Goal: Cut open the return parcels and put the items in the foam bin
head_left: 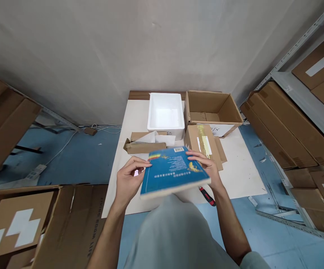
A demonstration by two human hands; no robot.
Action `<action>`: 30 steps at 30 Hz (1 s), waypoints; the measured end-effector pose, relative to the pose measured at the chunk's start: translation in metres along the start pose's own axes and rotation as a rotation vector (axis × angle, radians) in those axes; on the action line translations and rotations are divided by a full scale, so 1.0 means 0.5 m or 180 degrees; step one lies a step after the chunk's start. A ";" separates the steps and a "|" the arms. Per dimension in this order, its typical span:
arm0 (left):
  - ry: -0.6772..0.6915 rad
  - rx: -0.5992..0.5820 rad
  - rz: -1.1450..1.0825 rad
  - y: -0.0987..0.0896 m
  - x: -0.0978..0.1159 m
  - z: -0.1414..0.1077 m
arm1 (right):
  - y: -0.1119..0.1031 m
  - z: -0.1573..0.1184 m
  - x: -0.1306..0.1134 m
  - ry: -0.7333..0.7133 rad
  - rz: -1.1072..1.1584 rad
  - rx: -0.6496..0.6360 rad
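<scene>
A blue paperback book (174, 168) with white print and a barcode is held up over the near edge of the table (243, 172). My left hand (131, 175) pinches its left edge between thumb and fingers. On the other side, my right hand (207, 164) grips the book's right edge, fingers on the cover. Beyond it lies an opened cardboard package (147, 147) with white paper sticking out. A closed carton (202, 144) with yellowish tape stands near my right hand. Partly hidden by my right arm is a red and black box cutter (207, 196).
A white foam box (166, 114) and an open cardboard box (211, 106) stand at the table's back. A large open carton (75, 220) is on the left. Shelves of boxes (280, 123) line the right side. Cables (103, 127) run along the wall.
</scene>
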State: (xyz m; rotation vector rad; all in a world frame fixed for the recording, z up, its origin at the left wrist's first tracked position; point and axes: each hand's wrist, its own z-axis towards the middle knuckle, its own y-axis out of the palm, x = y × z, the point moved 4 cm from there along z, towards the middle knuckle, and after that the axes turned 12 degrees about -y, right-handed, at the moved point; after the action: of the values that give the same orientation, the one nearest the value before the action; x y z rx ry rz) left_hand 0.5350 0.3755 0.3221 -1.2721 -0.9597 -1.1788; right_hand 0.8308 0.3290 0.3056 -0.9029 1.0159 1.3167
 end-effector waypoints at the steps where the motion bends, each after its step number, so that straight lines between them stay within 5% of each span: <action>1: 0.0174 0.0057 0.0038 -0.002 0.003 -0.001 | 0.002 0.000 0.000 -0.0095 0.0026 -0.0035; 6: 0.0442 0.0234 0.0175 0.000 0.005 -0.001 | 0.011 -0.002 0.015 -0.0193 0.0135 0.0071; 18: -0.0353 0.0101 0.0283 0.015 -0.059 0.027 | 0.012 -0.014 0.099 0.0552 -0.0123 0.0844; 25: -0.0699 -0.0784 0.0286 0.007 -0.074 0.034 | -0.011 -0.020 0.058 0.0725 -0.0215 0.0319; 30: -0.0733 -0.0713 -0.0174 0.004 -0.058 0.048 | -0.028 -0.003 0.039 0.0724 -0.0018 0.0158</action>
State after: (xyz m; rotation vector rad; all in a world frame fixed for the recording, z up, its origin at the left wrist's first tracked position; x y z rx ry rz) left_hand 0.5341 0.4024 0.2955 -1.5960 -1.0564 -1.2262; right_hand 0.8446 0.3331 0.2860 -1.0334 1.2150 1.1974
